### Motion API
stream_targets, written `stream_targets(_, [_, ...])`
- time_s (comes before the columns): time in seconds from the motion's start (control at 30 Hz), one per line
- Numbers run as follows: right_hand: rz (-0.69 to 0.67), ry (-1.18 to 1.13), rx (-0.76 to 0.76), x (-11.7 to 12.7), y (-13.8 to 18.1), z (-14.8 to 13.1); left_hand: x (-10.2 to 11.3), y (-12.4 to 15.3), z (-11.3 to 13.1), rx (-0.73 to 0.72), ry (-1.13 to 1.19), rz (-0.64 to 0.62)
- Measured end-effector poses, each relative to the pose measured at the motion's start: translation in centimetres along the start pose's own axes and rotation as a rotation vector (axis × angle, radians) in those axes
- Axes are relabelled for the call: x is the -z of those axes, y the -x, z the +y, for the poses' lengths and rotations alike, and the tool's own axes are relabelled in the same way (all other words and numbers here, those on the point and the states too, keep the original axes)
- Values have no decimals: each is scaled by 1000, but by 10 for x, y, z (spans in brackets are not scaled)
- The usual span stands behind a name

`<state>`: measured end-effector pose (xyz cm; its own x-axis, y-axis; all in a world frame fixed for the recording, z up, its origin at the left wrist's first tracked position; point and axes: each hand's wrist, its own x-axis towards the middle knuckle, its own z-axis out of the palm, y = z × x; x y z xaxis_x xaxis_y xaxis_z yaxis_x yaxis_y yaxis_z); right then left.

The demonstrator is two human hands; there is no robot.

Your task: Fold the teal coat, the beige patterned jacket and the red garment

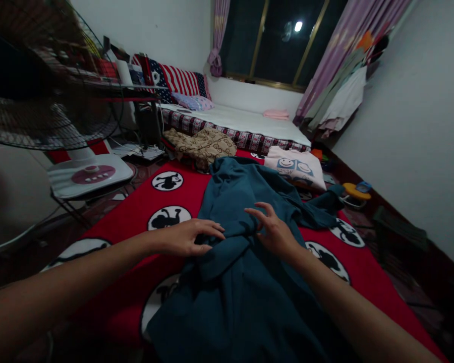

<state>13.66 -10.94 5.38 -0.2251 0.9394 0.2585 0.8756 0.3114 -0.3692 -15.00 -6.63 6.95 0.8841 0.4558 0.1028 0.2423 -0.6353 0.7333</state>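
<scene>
A long dark teal garment (234,196) lies spread over a red blanket (132,217) printed with black-and-white round figures. One sleeve (318,209) stretches out to the right. My left hand (191,237) is at the garment's left side near its middle, fingers extended and thumb apart. Across from it, my right hand (274,229) hovers at or just over the cloth, its fingers spread and slightly curled. Nothing shows in either hand; whether the fingertips touch the fabric I cannot tell. A fold of cloth (225,257) lies between and below the hands.
A brown patterned cloth (204,143) and a folded pink garment with smiley prints (297,166) lie at the far edge. A fan (91,174) stands at left. Behind is a mattress (234,116); a yellow stool (355,191) is at right.
</scene>
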Motion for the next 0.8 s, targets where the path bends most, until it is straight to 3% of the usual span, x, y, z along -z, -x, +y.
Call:
stream_targets(0.13, [-180, 196, 91, -3, -4, -23, -6, -7, 0, -15, -153, 5])
stream_targets(0.27, [-371, 294, 165, 10, -33, -39, -10, -19, 1, -69, -281, -124])
stream_targets(0.33, [-501, 222, 82, 21, -55, -43, -4, -30, 1, -48, -176, -151])
stream_targets(0.37, [-531, 119, -11, 27, -67, -42, 2, -37, 0, -16, -83, -77])
stream_targets(0.4, [-503, -28, -120, 32, -80, -39, 11, -45, -1, 26, 19, 71])
stream_targets(0.43, [-387, -204, -230, 36, -91, -34, 21, -52, -3, 70, 114, 277])
stream_targets(0.5, [33, -512, -356, 38, -107, -20, 41, -63, -6, 135, 237, 753])
stream_targets(0.53, [246, -595, -370, 37, -111, -13, 50, -64, -9, 158, 264, 930])
stream_targets(0.57, [399, -632, -360, 34, -110, -6, 55, -63, -11, 179, 269, 1038])
stream_targets(0.6, [484, -630, -337, 30, -105, -1, 58, -59, -13, 202, 248, 1070])
stream_targets(0.67, [451, -581, -258, 19, -86, 4, 53, -42, -16, 260, 141, 949])
stream_targets(0.8, [58, -481, 49, 5, -34, -7, 26, 8, -9, 410, -40, 425])
